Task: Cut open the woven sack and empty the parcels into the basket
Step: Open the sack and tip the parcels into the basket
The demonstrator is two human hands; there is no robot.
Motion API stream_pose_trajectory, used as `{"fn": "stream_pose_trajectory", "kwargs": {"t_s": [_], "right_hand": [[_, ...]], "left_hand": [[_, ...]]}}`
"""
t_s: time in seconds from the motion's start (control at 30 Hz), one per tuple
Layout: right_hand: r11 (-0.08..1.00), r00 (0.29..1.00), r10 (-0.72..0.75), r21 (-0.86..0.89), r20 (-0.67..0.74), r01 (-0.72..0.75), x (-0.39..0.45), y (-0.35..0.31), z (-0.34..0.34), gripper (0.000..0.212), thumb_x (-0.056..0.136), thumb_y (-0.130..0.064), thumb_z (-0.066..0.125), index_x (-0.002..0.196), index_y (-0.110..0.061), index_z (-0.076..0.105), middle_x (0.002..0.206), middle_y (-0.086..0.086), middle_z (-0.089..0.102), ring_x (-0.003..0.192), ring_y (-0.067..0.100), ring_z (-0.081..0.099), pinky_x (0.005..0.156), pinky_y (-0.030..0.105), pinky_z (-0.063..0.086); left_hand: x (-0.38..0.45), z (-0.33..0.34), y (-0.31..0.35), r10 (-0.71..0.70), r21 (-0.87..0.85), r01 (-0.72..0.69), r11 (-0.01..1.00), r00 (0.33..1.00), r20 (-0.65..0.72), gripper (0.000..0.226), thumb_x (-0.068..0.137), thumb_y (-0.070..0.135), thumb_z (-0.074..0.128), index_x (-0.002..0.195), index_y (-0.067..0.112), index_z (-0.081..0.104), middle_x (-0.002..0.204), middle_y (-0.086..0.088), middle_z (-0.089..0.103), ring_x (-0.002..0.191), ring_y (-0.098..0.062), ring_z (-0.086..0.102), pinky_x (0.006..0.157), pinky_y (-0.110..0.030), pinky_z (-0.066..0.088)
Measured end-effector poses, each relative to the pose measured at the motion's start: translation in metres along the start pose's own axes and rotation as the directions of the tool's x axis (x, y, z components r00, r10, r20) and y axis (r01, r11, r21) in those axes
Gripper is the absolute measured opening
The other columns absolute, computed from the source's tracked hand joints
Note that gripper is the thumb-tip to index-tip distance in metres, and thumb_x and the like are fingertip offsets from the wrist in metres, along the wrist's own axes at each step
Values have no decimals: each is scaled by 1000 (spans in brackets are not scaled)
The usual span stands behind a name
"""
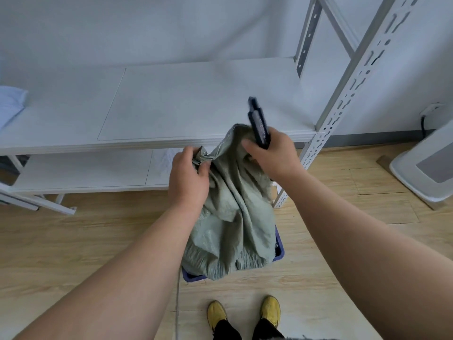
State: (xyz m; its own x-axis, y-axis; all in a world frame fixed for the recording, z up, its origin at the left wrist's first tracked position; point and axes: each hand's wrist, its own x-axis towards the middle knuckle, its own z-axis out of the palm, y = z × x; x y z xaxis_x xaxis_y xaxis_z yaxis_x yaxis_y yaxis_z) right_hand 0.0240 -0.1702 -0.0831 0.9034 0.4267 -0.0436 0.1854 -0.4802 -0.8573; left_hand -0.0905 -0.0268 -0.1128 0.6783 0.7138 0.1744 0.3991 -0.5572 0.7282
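You had your left hand (190, 173) bunching one top corner of the grey-green woven sack (232, 217), which hung limp over the blue plastic basket (279, 251), so I'd guess it was mostly emptied; no parcels showed. Your right hand (272, 155) gripped the dark folding cutter (257, 122) plus the other corner.

Both arms extended, left grip (190, 173) and right grip (272, 155) clenched.
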Motion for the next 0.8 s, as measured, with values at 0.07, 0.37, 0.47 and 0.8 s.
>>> {"fn": "stream_pose_trajectory", "kwargs": {"t_s": [0.07,0.37,0.47,0.8], "right_hand": [[979,990,70,-198,121,-45,-1,4,-2,14,82,-32,66,80,-25,54,67,-4,58,73,23,61,57,28,45],[912,987,-32,-399,159,94,-7,4,3,12,83,-30,61,93,-27,57,76,-6,58,82,25,60,64,32,46],[970,986,-97,-208,133,123,-9,-3,11,17,81,-30,61,97,-31,54,74,-11,57,79,22,57,62,31,42],[999,992,-51,12,117,50,-34,2,49,59,64,-33,83,115,-27,54,93,-13,65,87,11,61,75,25,48]], "left_hand": [[-3,3,0,-19,34,18,999,999,34,22,90,23,63,111,20,57,110,3,55,83,-5,44,72,-20,34],[-6,6,2,-65,-35,67,997,997,40,24,87,25,64,111,24,58,111,5,59,89,-6,49,72,-20,36],[-5,6,9,-146,-140,163,977,982,121,21,84,32,65,104,30,57,100,11,63,85,-8,57,62,-17,37],[10,-14,30,-297,-375,444,813,872,388,46,76,29,56,122,34,55,115,5,65,109,-15,61,96,-39,48]]}}
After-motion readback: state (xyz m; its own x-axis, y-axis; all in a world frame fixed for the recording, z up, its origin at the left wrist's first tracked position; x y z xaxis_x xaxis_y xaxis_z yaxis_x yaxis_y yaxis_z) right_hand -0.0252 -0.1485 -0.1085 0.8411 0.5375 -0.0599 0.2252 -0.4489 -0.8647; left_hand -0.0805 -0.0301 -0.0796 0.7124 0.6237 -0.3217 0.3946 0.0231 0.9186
